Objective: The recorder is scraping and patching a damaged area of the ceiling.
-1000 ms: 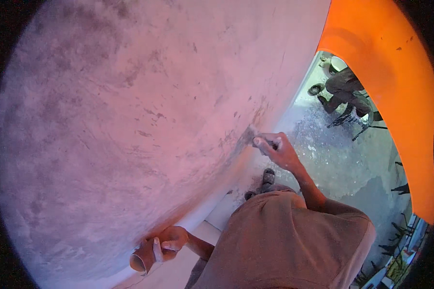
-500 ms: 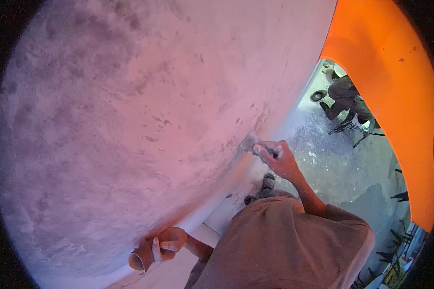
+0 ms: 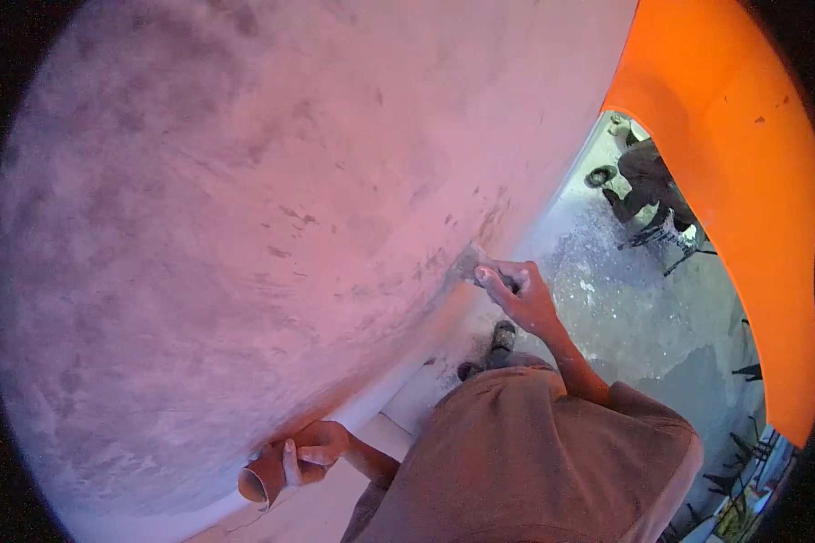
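Observation:
A large pale wall (image 3: pixel 244 199), tinted pink and marked with dark smudges and short scrapes, fills the left and middle of the head view. My right hand (image 3: pixel 522 291) is closed with thumb and fingers on a small flat grey piece (image 3: pixel 465 262), whose far edge lies against the wall; whether it is a scraper blade or a sanding sheet I cannot tell. Lower left, my left hand (image 3: pixel 317 452) wraps round a rolled brown sheet (image 3: pixel 255 486) that looks like sandpaper. Its hollow end points to the lower left, close to the wall's foot.
An orange sheet or panel (image 3: pixel 715 181) curves down the right side. Beyond it a crouching person in dark clothes (image 3: pixel 647 176) is partly hidden, beside a dark stool-like frame (image 3: pixel 663 233). White dust and specks cover the floor (image 3: pixel 607 308). Dark chair legs (image 3: pixel 738 462) show lower right.
The flat grey piece has shifted very slightly along the wall with my right hand. My left hand keeps its hold on the rolled sheet, and the view has moved a little.

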`<state>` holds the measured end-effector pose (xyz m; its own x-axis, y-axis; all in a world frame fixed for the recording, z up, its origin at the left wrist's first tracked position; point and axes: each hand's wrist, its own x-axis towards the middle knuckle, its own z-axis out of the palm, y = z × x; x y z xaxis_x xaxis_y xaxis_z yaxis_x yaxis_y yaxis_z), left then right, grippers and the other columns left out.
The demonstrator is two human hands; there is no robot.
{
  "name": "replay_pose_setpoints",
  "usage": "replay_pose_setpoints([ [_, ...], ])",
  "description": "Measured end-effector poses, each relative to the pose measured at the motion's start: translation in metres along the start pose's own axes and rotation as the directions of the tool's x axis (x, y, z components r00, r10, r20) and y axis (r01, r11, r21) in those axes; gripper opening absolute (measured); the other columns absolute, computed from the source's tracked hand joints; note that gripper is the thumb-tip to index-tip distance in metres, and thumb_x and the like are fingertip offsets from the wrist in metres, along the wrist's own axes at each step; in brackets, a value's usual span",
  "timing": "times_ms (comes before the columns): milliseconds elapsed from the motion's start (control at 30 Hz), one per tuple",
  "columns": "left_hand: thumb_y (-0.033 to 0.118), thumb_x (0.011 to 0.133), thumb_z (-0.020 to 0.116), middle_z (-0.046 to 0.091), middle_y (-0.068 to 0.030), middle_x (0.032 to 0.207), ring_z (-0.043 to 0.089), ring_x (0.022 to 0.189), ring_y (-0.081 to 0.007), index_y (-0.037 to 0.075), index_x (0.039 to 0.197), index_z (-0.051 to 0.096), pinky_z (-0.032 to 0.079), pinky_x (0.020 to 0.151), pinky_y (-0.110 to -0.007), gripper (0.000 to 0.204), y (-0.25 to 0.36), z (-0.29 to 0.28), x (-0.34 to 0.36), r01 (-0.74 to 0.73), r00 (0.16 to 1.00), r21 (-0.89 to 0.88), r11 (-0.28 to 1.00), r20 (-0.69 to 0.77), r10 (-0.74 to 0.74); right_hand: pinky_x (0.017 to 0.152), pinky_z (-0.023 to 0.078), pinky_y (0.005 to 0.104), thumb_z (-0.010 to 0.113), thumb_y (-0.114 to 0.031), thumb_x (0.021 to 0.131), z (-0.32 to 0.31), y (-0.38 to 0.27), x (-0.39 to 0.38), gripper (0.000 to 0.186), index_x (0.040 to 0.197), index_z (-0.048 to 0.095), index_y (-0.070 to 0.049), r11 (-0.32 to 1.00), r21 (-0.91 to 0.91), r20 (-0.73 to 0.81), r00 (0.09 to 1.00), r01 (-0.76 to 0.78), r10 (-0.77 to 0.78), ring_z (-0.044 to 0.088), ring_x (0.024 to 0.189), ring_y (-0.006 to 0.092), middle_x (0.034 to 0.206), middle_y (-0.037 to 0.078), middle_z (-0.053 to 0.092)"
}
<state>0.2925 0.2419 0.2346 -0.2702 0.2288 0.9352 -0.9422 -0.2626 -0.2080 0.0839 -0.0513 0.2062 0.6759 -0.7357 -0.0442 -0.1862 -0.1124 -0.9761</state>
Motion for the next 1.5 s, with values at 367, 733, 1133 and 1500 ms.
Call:
replay_pose_setpoints([
  [367, 0.016, 0.088, 0.051, 0.059, -0.0292, 0.109, 0.062, 0.097, -0.0418, -0.005, 0.092, 0.060, 0.056, 0.081, -0.049, 0.024, 0.016, 0.007, 0.002, 0.063, 0.995, 0.123, 0.990, -0.089, -0.052, 0.048, 0.031, 0.0260, 0.060, -0.029, 0.100, 0.002, -0.009, 0.002, 0.037, 0.078, 0.065, 0.000, 0.986, 0.150, 0.057, 0.995, 0.071, -0.080, 0.040, 0.055, 0.0044, 0.058, -0.005, 0.046],
  [733, 0.019, 0.082, 0.046, 0.055, -0.0185, 0.102, 0.051, 0.095, -0.0313, 0.007, 0.087, 0.060, 0.043, 0.085, -0.046, 0.019, 0.020, 0.025, 0.034, 0.014, 0.999, 0.202, 0.979, -0.049, -0.004, 0.048, 0.034, 0.0279, 0.061, -0.041, 0.098, 0.027, -0.046, 0.002, 0.051, 0.069, 0.062, 0.000, 0.985, 0.148, -0.010, 0.996, 0.091, -0.091, 0.042, 0.051, 0.0063, 0.055, -0.006, 0.045],
  [1133, 0.028, 0.102, 0.056, 0.059, -0.0101, 0.108, 0.054, 0.089, -0.0174, 0.001, 0.124, 0.057, 0.046, 0.079, -0.029, 0.035, 0.168, -0.047, -0.041, 0.921, 0.298, 0.173, 0.350, 0.268, -0.916, 0.058, 0.045, 0.0357, 0.059, -0.041, 0.098, 0.050, 0.085, -0.100, 0.041, 0.106, 0.059, 0.000, 0.958, -0.092, 0.418, 0.884, 0.271, -0.209, 0.054, 0.063, 0.0130, 0.069, 0.003, 0.060],
  [1500, 0.012, 0.081, 0.081, 0.043, -0.0263, 0.140, 0.048, 0.127, -0.0355, 0.003, 0.155, 0.018, 0.039, 0.109, -0.044, 0.097, 0.197, -0.057, 0.034, 0.665, 0.319, 0.678, 0.314, 0.122, -0.940, 0.060, 0.048, 0.0374, 0.062, -0.027, 0.095, -0.031, 0.058, -0.056, 0.038, 0.124, 0.058, -0.003, 0.956, -0.128, 0.771, 0.633, 0.265, -0.072, 0.052, 0.057, 0.0152, 0.070, 0.010, 0.060],
])
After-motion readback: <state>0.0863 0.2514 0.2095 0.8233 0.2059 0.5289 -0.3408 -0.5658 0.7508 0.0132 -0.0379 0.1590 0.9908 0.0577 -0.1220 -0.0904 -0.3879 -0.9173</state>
